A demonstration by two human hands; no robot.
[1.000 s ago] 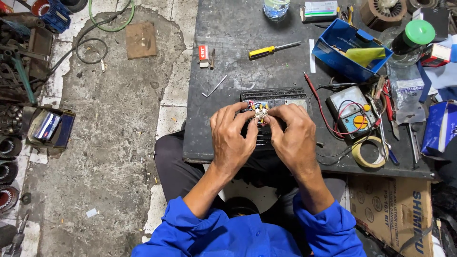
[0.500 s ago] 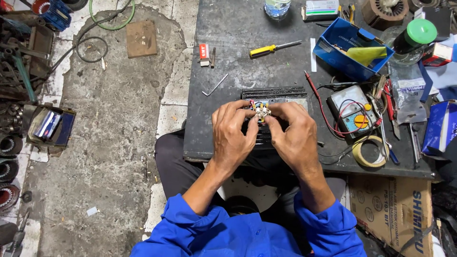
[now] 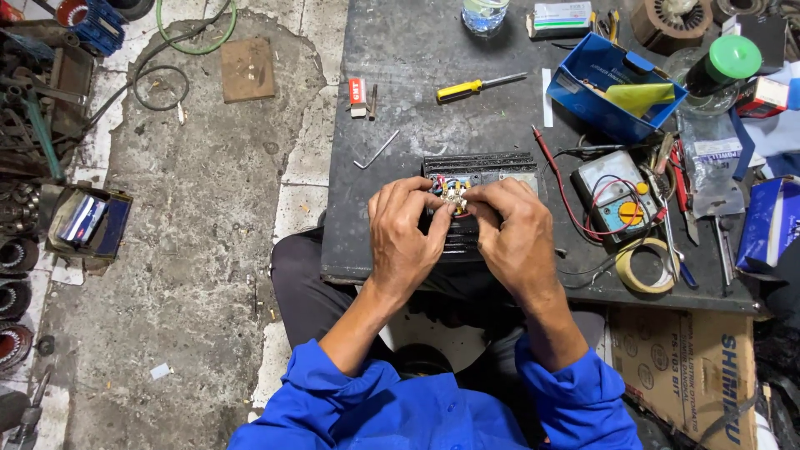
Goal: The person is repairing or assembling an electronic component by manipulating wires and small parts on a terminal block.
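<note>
Pinching together over a small terminal block, the left hand and right hand both close their fingertips on its brass and coloured connections, atop a black finned motor housing lying on the dark bench; just right of the right hand sits a multimeter, and beyond both hands a yellow-handled screwdriver

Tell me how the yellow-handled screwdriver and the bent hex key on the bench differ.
The yellow-handled screwdriver has a thick yellow grip and a straight shaft; the hex key is bare grey metal bent into an L. The screwdriver looks longer and bulkier, the hex key thin. The screwdriver lies farther up the dark bench, the hex key nearer the left hand. Both lie flat, untouched.
</note>
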